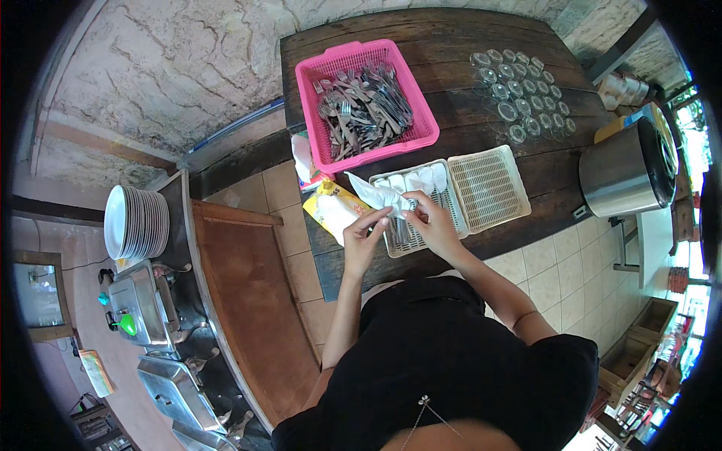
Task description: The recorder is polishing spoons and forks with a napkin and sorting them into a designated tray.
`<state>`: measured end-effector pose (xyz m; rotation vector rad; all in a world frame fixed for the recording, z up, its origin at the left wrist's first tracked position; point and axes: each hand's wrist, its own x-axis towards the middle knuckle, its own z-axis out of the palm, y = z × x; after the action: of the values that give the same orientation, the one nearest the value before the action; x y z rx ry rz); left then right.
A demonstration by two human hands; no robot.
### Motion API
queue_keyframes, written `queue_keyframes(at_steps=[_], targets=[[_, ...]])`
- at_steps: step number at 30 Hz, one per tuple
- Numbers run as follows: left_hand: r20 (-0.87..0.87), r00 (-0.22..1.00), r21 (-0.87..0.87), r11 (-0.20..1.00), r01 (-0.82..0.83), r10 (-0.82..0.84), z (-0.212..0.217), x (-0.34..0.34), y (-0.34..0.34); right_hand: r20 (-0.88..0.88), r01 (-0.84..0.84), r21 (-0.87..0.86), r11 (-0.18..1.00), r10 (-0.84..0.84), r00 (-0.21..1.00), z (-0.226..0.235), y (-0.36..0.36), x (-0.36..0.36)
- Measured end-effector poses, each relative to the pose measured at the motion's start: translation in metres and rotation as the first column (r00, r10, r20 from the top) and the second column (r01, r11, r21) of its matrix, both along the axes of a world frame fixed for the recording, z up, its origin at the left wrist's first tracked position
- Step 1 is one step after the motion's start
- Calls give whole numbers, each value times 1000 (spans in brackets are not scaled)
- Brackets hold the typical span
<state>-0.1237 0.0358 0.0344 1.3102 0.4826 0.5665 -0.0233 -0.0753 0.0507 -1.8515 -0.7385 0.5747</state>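
White napkin [386,198]: left hand [364,236], right hand [434,224] pinching, close together.

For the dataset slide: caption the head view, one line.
Left hand and right hand hold a white napkin above a cream plastic basket, near a pink basket of metal cutlery.

On my feed I have a dark wooden table [459,36] of long planks, and I read it as a dial with twelve at the wall. A pink basket [383,152] sits at ten, with clear glasses [523,98] in rows at two. I see one cream tray [408,249] at seven, touching an emptier cream tray [490,192] at five. A yellow packet [331,204] lies at eight, by the edge.
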Motion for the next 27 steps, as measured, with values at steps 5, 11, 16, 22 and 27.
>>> queue_keyframes(at_steps=[5,11,16,22,27], targets=[[-96,991,407,912,-43,90,2,1,-3,-165,31,70,997,-20,986,-12,-2,-11],[-91,969,575,807,-136,229,7,2,-11,-144,58,116,992,-41,989,-15,-2,-14],[-115,986,652,758,-15,118,2,3,-5,-81,-4,156,988,17,997,-25,-10,-6],[-216,964,499,831,246,-156,-12,12,4,115,-26,242,970,-2,993,-62,-22,10],[-122,969,392,886,248,-217,-38,36,2,-175,218,400,890,-159,971,-38,-12,13]])
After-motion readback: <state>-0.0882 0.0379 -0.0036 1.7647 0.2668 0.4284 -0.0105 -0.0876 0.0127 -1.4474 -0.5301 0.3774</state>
